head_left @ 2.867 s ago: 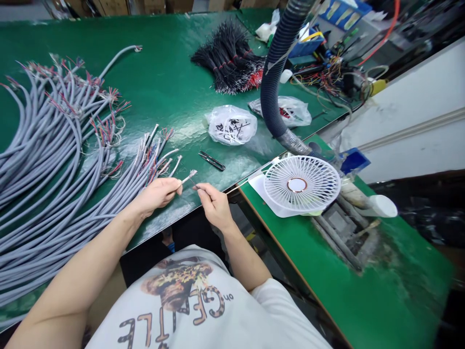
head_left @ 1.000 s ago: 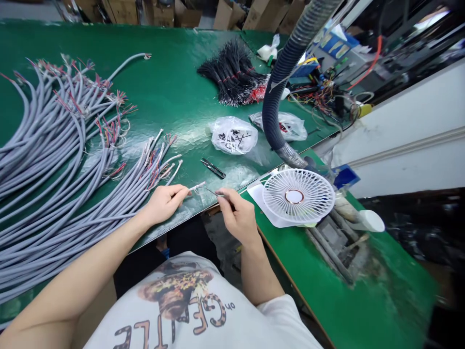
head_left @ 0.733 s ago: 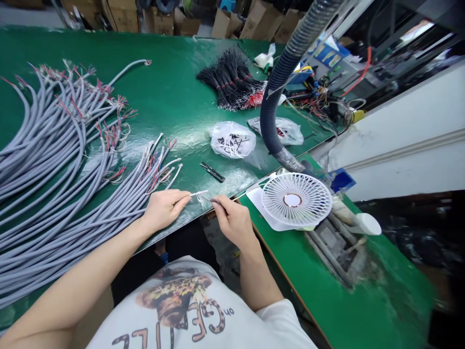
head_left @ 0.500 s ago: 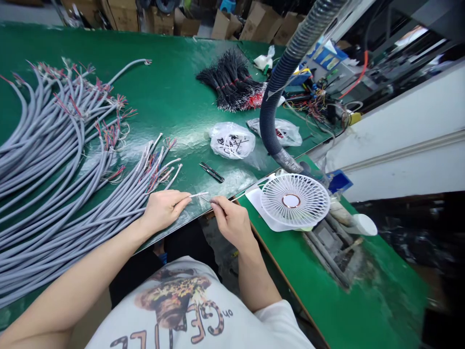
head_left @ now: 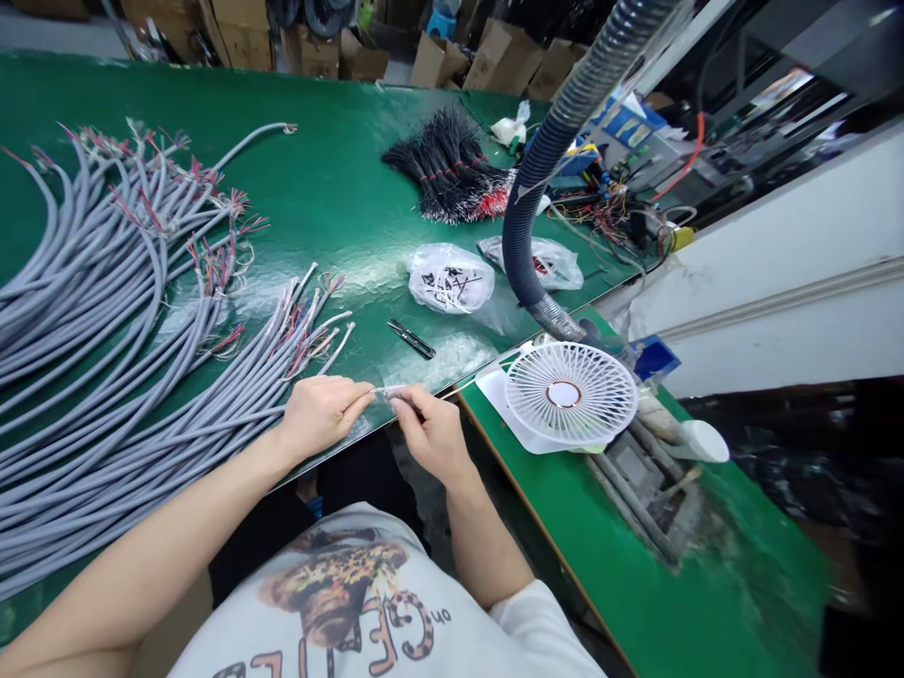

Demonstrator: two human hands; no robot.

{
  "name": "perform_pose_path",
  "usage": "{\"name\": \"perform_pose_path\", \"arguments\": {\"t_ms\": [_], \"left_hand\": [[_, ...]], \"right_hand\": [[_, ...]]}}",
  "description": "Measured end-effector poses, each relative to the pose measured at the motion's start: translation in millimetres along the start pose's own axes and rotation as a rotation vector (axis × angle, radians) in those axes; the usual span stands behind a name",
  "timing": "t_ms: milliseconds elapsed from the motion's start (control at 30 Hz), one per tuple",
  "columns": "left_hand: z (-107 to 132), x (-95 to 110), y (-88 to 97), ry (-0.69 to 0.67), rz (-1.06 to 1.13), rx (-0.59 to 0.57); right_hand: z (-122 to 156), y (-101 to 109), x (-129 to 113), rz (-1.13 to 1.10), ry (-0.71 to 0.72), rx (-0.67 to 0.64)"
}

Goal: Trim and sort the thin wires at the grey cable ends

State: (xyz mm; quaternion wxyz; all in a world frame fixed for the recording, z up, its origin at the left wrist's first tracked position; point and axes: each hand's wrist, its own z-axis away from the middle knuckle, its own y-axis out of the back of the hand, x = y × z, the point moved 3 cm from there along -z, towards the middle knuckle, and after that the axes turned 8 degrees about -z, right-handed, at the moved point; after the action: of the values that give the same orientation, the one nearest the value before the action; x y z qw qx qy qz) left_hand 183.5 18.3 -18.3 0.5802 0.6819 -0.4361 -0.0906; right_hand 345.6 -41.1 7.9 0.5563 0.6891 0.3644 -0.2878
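My left hand (head_left: 321,412) is closed in a pinch on the stripped end of a grey cable; its pale wires (head_left: 382,389) stick out past the fingertips toward the right. Close beside them, my right hand (head_left: 432,431) pinches something thin at the wire tips, too small to make out. Both hands are just over the table's front edge. Left of my left hand lies a bundle of grey cables (head_left: 212,405) with stripped ends. Small black thread snips (head_left: 411,339) rest on the green table (head_left: 331,169) beyond my hands.
A white fan (head_left: 571,394) stands on a lower green bench at right, under a dark flexible duct (head_left: 524,207). Plastic bags of small parts (head_left: 452,278) and bundled black wires (head_left: 452,165) lie farther back. More grey cables (head_left: 105,254) cover the left side.
My right hand has moved left, bringing its fingertips up to the wire ends. My left hand stays nearly in place, still pinching the cable.
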Motion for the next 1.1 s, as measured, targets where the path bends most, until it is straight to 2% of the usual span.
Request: {"name": "perform_pose_path", "arguments": {"t_ms": [100,233,267,300,400,500,733,1100], "left_hand": [[-0.4,-2.6,-3.3,0.049,0.033,0.000],[-1.8,-9.9,-10.2,0.170,0.020,-0.011],[-2.1,-10.8,-11.1,0.171,0.019,-0.003],[-2.2,-11.2,-11.3,0.157,0.014,0.012],[-1.8,-9.6,-8.8,0.061,-0.040,0.077],[-1.1,-7.4,-5.3,-0.028,-0.108,0.133],[-0.9,-2.6,1.9,-0.118,-0.180,0.250],[-0.7,-1.9,1.3,-0.147,-0.232,0.266]], "right_hand": [[5.8,-0.9,-14.5,-0.105,0.082,-0.015],[17.2,1.4,-41.2,-0.212,0.336,-0.200],[18.0,2.9,-43.4,-0.207,0.360,-0.212],[17.1,5.0,-42.3,-0.182,0.344,-0.184],[10.1,12.5,-25.4,-0.037,0.163,-0.036],[5.6,17.5,-8.5,0.099,0.056,0.022],[6.9,16.9,0.2,0.259,-0.017,-0.040],[4.2,16.7,4.9,0.319,-0.051,-0.065]]}}
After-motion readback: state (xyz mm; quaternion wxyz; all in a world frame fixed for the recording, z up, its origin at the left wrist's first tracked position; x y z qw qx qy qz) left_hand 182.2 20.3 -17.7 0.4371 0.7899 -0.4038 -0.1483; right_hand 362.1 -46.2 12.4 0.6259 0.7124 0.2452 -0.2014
